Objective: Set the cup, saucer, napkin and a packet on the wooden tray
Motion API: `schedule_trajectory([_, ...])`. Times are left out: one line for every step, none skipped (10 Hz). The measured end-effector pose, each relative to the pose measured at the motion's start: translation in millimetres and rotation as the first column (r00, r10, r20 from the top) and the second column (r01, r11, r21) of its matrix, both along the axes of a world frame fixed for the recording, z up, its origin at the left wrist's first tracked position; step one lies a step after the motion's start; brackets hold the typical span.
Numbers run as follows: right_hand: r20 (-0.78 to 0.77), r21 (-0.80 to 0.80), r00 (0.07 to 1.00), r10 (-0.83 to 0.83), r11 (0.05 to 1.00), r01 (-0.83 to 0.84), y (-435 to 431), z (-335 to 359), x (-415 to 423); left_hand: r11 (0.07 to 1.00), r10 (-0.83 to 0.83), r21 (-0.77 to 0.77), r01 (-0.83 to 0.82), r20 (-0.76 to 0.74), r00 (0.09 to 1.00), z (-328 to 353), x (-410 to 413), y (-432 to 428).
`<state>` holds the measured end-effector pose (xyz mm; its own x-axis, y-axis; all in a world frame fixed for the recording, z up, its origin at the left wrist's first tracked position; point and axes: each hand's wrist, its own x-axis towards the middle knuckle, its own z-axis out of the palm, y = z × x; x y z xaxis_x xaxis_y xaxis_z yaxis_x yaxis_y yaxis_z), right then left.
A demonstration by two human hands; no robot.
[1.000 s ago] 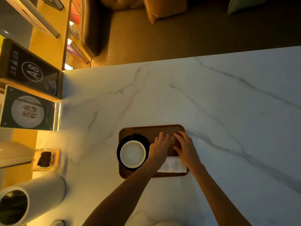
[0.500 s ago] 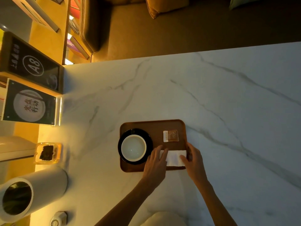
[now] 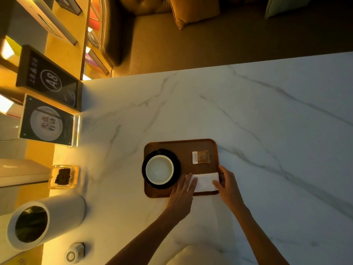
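A wooden tray (image 3: 183,146) lies on the marble table. On its left side a white cup (image 3: 159,169) stands on a black saucer (image 3: 176,165). A small brown packet (image 3: 201,156) lies flat at the tray's right. A folded white napkin (image 3: 205,181) rests along the tray's near right edge. My left hand (image 3: 182,196) touches the napkin's left end with spread fingers. My right hand (image 3: 228,185) pinches the napkin's right end between thumb and fingers.
At the table's left edge stand two black sign holders (image 3: 49,119), a glass dish (image 3: 64,176) with something dark in it, a white cylinder bin (image 3: 45,222) and a small round device (image 3: 75,252). A sofa with cushions (image 3: 193,10) lies beyond the far edge.
Both hands left the packet, which now lies free on the tray, and drew back to the napkin. They now hold the napkin's two ends.
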<state>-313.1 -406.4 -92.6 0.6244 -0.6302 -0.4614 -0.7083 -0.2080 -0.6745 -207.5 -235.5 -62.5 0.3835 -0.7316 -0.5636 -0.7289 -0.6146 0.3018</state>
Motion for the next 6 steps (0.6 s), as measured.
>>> schedule_trajectory([-0.051, -0.108, 0.998, 0.032, 0.993, -0.037, 4.9, 8.7, 2.0, 1.000, 0.021, 0.019, -0.021, 0.014, 1.000, 4.5, -1.2, 0.8])
schedule_trajectory([-0.040, -0.251, 0.994, 0.099, 0.962, -0.106, 15.1, 20.3, 0.3, 1.000, -0.006, 0.017, 0.006, 0.027, 1.000, 12.2, -2.8, 5.4])
schedule_trajectory([-0.045, -0.329, 0.980, 0.196, 0.923, -0.200, 21.0, 23.1, -6.3, 0.999, -0.047, 0.018, 0.047, 0.036, 0.998, 17.6, -5.8, 11.5])
schedule_trajectory([-0.174, -0.321, 0.926, 0.335, 0.870, -0.375, 23.4, 21.4, -17.5, 0.998, -0.050, 0.042, 0.048, 0.028, 0.998, 24.6, -6.6, 17.5])
schedule_trajectory([-0.325, -0.272, 0.833, 0.448, 0.799, -0.536, 24.3, 27.0, -27.0, 0.998, -0.025, 0.063, 0.024, 0.021, 0.999, 31.4, -4.1, 22.6])
schedule_trajectory([-0.329, -0.264, 0.844, 0.423, 0.817, -0.512, 26.1, 40.7, -29.4, 0.999, 0.011, 0.046, -0.012, 0.008, 1.000, 41.7, -6.0, 28.3])
